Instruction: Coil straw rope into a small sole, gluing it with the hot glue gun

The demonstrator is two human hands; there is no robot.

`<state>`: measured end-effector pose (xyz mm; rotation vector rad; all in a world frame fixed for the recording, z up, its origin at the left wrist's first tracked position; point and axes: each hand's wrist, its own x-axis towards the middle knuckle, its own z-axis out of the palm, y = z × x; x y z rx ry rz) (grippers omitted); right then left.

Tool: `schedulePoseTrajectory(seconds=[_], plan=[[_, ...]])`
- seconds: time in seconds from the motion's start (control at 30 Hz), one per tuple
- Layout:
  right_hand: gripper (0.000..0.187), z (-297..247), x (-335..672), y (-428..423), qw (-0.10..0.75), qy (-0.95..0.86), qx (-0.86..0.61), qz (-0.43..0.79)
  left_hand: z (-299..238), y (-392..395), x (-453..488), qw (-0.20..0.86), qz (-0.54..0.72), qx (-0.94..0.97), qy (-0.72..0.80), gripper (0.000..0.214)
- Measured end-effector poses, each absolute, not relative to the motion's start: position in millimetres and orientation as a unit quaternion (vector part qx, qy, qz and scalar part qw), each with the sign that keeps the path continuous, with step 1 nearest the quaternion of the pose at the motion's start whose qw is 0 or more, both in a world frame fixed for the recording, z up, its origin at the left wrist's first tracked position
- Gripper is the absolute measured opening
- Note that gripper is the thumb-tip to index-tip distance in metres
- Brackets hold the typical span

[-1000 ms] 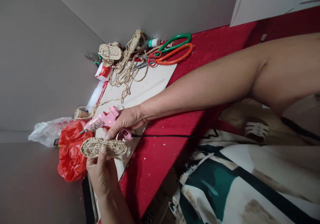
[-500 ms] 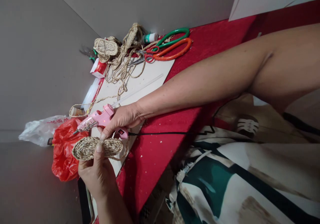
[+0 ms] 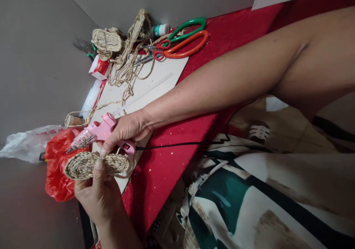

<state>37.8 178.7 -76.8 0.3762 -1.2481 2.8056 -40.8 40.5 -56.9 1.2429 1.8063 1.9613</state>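
Note:
A coiled, braided straw piece [image 3: 83, 166], long and rounded like a small sole, is pinched by my left hand [image 3: 95, 195], its thumb lying on the near face. My right hand [image 3: 126, 130] grips a pink hot glue gun [image 3: 101, 131] just above that piece. The gun's metal nozzle points left, close to the piece's upper left edge. A clear glue stick [image 3: 144, 93] sticks out of its back. With its tip my right thumb also presses the straw piece's upper edge. A loose strand of braid trails from the piece's right end.
Straw cord [image 3: 122, 71] lies tangled on a white board [image 3: 163, 69] over the red tabletop [image 3: 172, 141]. Scissors with orange and green handles [image 3: 191, 45] lie near the wall. A red plastic bag [image 3: 58, 175] is beyond my hands. The gun's black cord [image 3: 177, 144] crosses the table.
The whole view has shifted, so everything sits a little farther left. Both hands keep the same hold on the glue gun and the straw piece.

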Motion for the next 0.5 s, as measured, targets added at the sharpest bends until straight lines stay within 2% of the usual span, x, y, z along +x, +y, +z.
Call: schedulePoseTrajectory(seconds=[0.27,0.5], plan=[[0.016,-73,42,178,0.008,-0.383,0.116,0.917,-59,43,-38,0.090,0.662,0.435,0.604,0.020],[0.013,-72,39,185,0.059,-0.415,0.115,0.900,-56,45,-49,0.184,0.673,0.397,0.597,0.023]])
